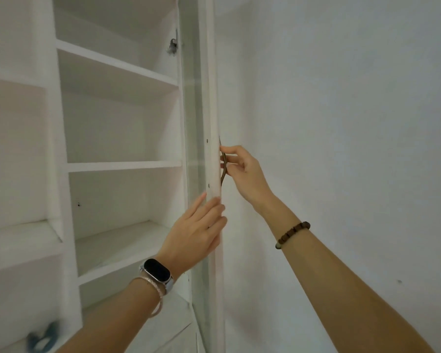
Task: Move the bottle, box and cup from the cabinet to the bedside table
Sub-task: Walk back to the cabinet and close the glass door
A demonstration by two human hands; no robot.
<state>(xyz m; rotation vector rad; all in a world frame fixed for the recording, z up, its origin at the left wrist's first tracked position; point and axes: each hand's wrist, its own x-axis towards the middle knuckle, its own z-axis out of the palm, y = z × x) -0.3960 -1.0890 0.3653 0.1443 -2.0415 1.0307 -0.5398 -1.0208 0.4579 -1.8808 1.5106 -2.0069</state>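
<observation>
Head view: our left hand [197, 231] presses flat on the glass door [211, 110] of the white cabinet [122, 166]. Our right hand [243, 171] pinches its dark handle [223, 170].

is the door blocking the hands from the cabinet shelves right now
No. The door stands swung open, edge-on, right of the shelves, whose fronts are unobstructed. The left hand rests on the door's edge; the right hand grips its handle. None of the task's items shows on the visible shelves.
</observation>
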